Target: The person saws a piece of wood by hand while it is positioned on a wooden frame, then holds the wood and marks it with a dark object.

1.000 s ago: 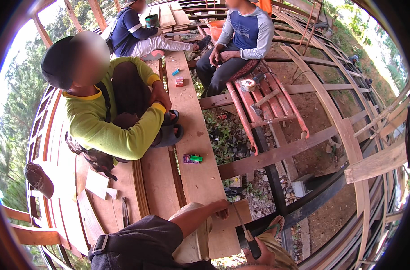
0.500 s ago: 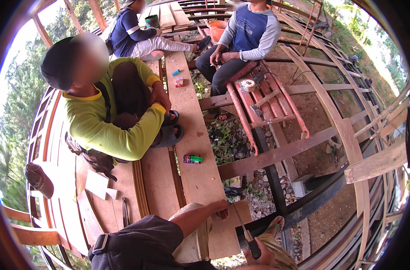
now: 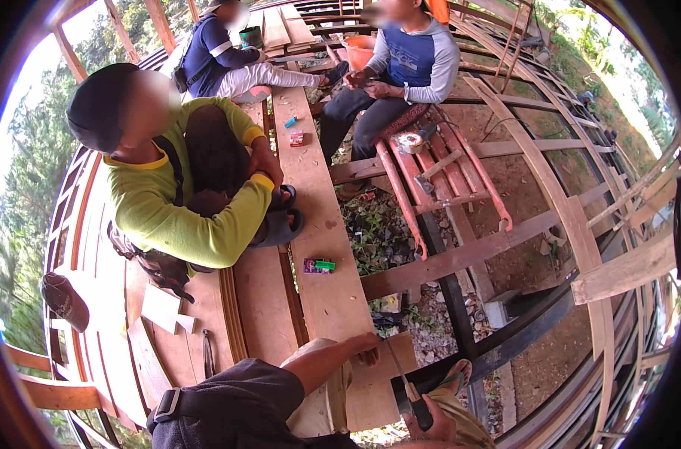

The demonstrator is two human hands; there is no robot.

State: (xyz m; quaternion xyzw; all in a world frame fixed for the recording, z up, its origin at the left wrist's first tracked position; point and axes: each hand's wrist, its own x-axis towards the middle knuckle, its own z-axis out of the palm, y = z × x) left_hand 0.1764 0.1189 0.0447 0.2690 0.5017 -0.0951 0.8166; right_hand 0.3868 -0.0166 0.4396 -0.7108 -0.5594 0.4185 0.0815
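Wood planks [image 3: 333,299] make the deck, running near to far, shavings on top. Right hand [image 3: 436,424], near side, is wrapped round the handle of a long thin tool [image 3: 410,389]; metal shaft points far and left over a short board [image 3: 370,393]. Left hand [image 3: 366,346] sits by the tool's tip, fingers curled; can't tell if they pinch anything.

Purple box [image 3: 311,266] with green lighter [image 3: 325,265] on the plank, farther out. Cap [image 3: 65,299] at left. Site is open: black beams [image 3: 456,307] over dirt and rubble on the right, trees [image 3: 28,202] on the left. Red slatted frame [image 3: 454,200] far right carries a grinder [image 3: 412,142] and a hammer [image 3: 439,164]. Three co-workers seated: one left, two far.
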